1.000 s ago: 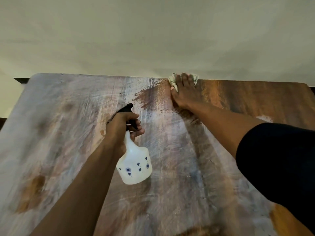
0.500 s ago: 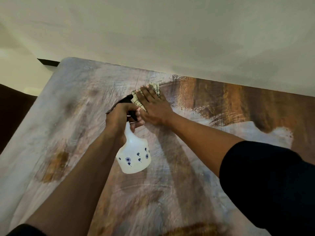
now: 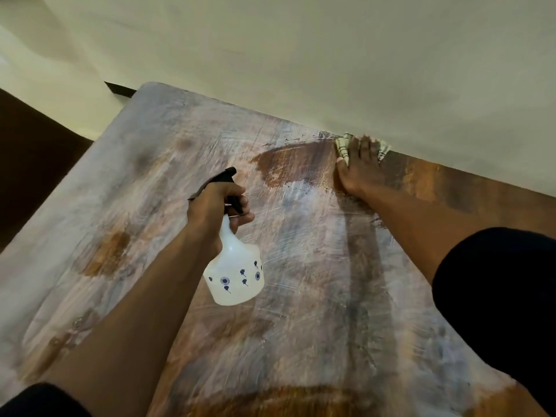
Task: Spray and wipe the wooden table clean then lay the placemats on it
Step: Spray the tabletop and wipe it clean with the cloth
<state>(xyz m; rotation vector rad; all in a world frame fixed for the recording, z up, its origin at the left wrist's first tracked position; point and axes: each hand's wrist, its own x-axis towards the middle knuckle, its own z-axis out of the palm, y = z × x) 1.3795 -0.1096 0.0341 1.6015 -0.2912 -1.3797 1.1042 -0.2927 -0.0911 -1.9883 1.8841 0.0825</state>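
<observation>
- Left hand (image 3: 215, 206) mid-frame, fingers curled round the neck of the white spray bottle (image 3: 234, 272), held above the tabletop (image 3: 120, 191).
- Right hand (image 3: 359, 167) upper right, fingers straight, pressing a cloth (image 3: 342, 145) flat at the tabletop's far edge by the wall (image 3: 301, 55).
- Whitish smears over most of the wood; dark wiped patch just left of the cloth.

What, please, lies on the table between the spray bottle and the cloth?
Nothing: the head view shows only wooden table, with a wiped brown streak, between white spray bottle and pale cloth.
</observation>
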